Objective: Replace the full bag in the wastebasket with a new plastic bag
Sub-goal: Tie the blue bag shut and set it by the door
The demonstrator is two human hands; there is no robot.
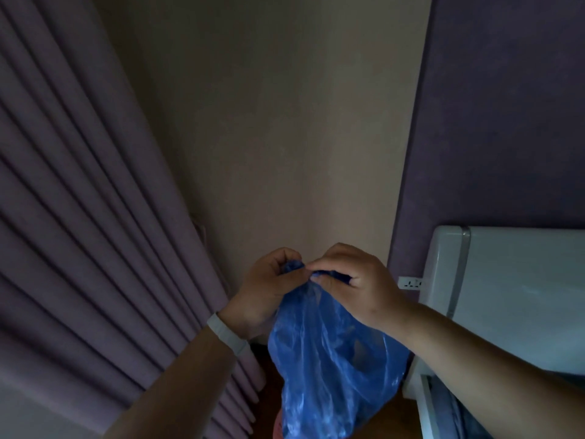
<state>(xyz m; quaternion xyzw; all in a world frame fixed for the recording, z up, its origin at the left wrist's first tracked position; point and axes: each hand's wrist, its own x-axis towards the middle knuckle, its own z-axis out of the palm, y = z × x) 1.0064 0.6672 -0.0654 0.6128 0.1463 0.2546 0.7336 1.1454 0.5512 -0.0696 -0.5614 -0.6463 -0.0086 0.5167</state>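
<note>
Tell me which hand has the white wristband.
The left hand: a white wristband circles its wrist, while the right hand has a bare wrist. Both pinch the top of the blue plastic bag.

The plastic bag [329,359] before you is translucent blue. Your wristband [226,332] is white. The curtain [79,217] is dusty mauve, shadow-striped along its pleats. One wall [285,137] is beige, the other wall [506,106] deep purple; the unit [522,296] is glossy white.
</note>
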